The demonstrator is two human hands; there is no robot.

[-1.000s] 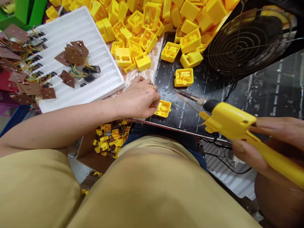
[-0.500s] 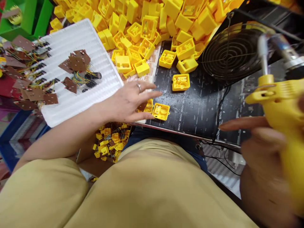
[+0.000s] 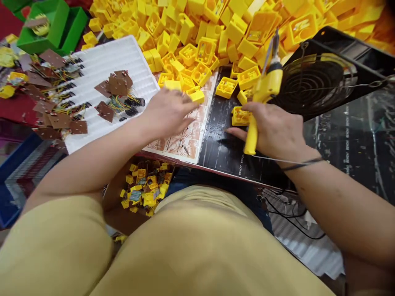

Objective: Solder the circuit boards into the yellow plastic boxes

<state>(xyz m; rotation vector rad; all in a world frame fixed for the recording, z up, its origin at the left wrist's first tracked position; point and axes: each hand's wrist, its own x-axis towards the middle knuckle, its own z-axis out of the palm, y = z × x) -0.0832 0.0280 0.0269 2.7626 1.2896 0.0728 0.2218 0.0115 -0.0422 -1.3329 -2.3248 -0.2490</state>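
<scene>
Yellow soldering gun (image 3: pixel 267 88), raised above a crowded counter (image 3: pixel 216 139). On right part of the counter, black covering with small white printed letters, scratched and marked by pale spots; to the left, brown and white patterned sheet (image 3: pixel 179 146), reaching near edge. At far side, large heap of housings (image 3: pixel 206 49), next to a black fan (image 3: pixel 311 86) with round wire grille. In far left corner, green bins (image 3: pixel 60 31) over dark red cloth; lower, blue crate (image 3: pixel 8 211). Below the counter edge, cardboard box (image 3: pixel 123 218) with small yellow pieces (image 3: pixel 149 197) inside; to the right, white corrugated sheet (image 3: pixel 321 259).

Housings of smooth yellow plastic, shaped like small boxes, many open on one face, with round and angular recesses. White tray (image 3: pixel 105 53) of ribbed, foam-like material, bearing brown flat circuit boards (image 3: pixel 117 86) with yellow wires and black round parts. On the gun, plastic casing, long handle and two thin tips pointing up and forward.

Gun inside the right hand (image 3: pixel 274 127), closed around the handle, with one digit stretched out to the left and a black band at the wrist. Partly behind the handle, one open housing (image 3: pixel 239 117) on the black covering. Left hand (image 3: pixel 169 111) at near edge of the heap, back upward, thumb apart from index finger; other fingertips hidden, impossible to tell if gripping any housing.
</scene>
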